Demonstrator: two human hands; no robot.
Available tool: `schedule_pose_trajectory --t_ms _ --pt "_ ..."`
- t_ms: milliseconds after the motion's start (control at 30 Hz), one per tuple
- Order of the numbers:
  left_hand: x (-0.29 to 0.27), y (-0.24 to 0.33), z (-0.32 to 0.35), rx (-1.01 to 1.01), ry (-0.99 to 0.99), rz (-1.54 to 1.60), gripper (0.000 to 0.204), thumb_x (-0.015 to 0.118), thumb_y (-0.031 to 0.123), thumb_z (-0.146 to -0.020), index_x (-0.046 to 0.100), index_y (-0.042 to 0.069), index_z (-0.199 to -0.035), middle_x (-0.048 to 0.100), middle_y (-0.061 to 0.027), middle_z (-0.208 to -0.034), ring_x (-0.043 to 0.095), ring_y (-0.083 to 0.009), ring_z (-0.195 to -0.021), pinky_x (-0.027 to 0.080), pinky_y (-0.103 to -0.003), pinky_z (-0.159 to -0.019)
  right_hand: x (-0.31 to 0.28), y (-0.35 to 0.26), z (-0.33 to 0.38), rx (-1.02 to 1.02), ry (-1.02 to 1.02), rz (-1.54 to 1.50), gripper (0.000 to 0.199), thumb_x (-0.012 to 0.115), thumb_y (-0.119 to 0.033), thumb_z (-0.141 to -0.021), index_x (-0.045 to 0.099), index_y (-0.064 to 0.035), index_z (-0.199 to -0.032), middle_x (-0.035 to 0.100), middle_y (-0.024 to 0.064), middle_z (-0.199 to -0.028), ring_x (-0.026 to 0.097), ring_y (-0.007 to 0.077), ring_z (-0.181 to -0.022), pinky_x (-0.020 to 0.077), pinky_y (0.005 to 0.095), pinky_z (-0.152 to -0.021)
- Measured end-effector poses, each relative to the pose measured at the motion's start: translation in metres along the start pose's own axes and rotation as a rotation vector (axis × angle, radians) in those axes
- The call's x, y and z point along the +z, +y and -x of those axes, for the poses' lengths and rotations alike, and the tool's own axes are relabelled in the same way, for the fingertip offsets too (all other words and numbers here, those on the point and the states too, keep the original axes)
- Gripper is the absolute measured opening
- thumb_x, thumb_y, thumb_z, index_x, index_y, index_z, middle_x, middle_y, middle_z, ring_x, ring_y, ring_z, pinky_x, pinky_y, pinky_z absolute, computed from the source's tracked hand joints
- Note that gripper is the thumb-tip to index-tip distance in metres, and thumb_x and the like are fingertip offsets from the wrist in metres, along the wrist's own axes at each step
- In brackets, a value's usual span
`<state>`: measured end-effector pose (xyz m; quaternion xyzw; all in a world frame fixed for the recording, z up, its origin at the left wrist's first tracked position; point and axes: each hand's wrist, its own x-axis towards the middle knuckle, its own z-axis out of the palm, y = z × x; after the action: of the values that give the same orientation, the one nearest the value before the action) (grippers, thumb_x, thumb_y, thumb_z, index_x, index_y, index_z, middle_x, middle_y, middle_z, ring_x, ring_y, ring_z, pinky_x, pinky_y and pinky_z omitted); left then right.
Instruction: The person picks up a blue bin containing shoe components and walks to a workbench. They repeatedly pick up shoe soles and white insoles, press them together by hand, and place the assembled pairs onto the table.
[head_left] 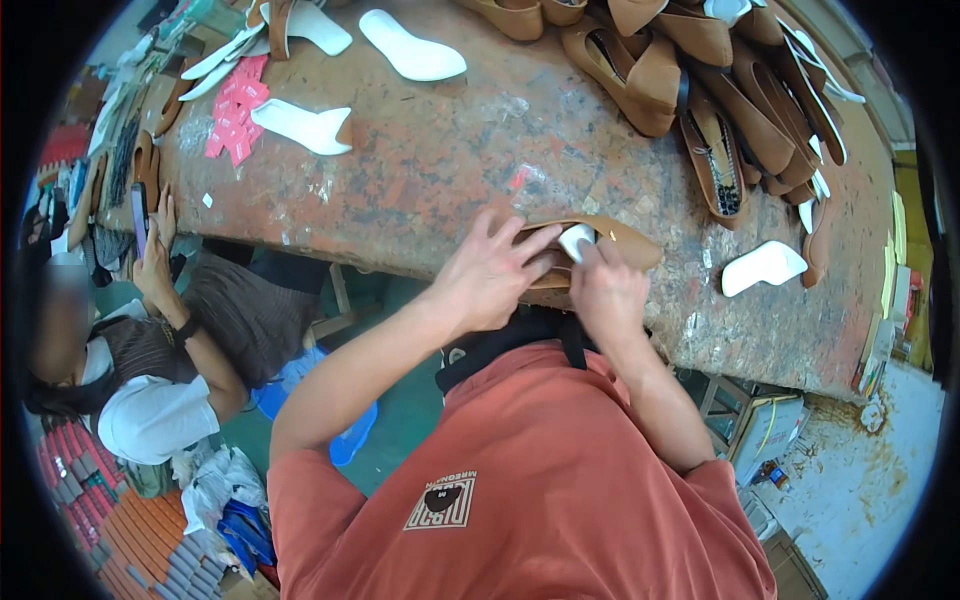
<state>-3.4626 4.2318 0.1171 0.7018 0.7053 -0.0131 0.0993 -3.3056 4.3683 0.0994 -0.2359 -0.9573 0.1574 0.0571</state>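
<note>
Worktable point(420, 190): brown shoes point(655, 95) heap up beyond our right hand point(612, 300), pink slips point(238, 110) far left.
White insole point(763, 268): loose, to our right.
Tan shoe point(635, 246): at the near edge, between our hands.
Left hand point(488, 268): we clamp the shoe's side.
Right grip: we touch a white piece point(576, 238) inside; whether pinched, we cannot tell.

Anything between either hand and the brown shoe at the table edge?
No obstacle visible: the left hand is on the brown shoe; the right hand is at its opening, against a white piece. The shoe pile lies beyond.
</note>
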Motion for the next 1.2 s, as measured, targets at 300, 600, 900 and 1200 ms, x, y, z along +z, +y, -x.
schedule_pose_trajectory --t_ms 300,600,900,1200 --pt "-0.014 0.004 -0.033 0.311 -0.174 -0.288 0.094 0.083 0.038 -0.077 0.05 0.008 -0.16 0.028 -0.0036 -0.179 0.03 -0.0198 -0.164 0.012 -0.061 -0.135 -0.021 0.096 0.003 -0.263 -0.011 -0.249 0.107 0.094 -0.041 -0.075 0.044 -0.006 -0.163 0.047 0.0233 -0.163 0.043 0.0451 -0.15 0.0294 0.0569 -0.128" --pt "-0.015 0.011 -0.071 0.428 -0.147 0.013 0.096 0.079 0.021 -0.065 0.052 0.002 -0.155 0.049 -0.0121 -0.166 0.04 -0.0276 -0.159 0.017 -0.053 -0.137 0.004 0.118 -0.001 -0.223 0.053 -0.436 0.119 0.098 -0.045 -0.068 0.041 -0.0039 -0.164 0.057 0.0244 -0.152 0.054 0.045 -0.14 0.041 0.0536 -0.122" --pt "-0.056 0.003 -0.004 -0.152 0.102 0.411 0.099 0.087 0.004 -0.069 0.049 0.009 -0.16 0.054 -0.0179 -0.158 0.05 -0.0365 -0.15 0.042 -0.054 -0.123 0.007 0.12 0.013 -0.284 0.124 -0.451 0.095 0.093 -0.045 -0.075 0.054 -0.0104 -0.155 0.059 0.0136 -0.154 0.049 0.0387 -0.148 0.0352 0.0551 -0.125" --pt "-0.129 0.044 -0.087 0.207 0.616 0.618 0.08 0.084 -0.005 -0.071 0.063 0.011 -0.146 0.059 -0.0181 -0.152 0.059 -0.0423 -0.138 0.051 -0.049 -0.113 -0.098 0.086 -0.026 -0.44 -0.436 0.635 0.016 0.066 -0.027 -0.096 0.081 -0.0276 -0.099 0.079 -0.0093 -0.104 0.075 0.0165 -0.098 0.0466 0.0461 -0.086"
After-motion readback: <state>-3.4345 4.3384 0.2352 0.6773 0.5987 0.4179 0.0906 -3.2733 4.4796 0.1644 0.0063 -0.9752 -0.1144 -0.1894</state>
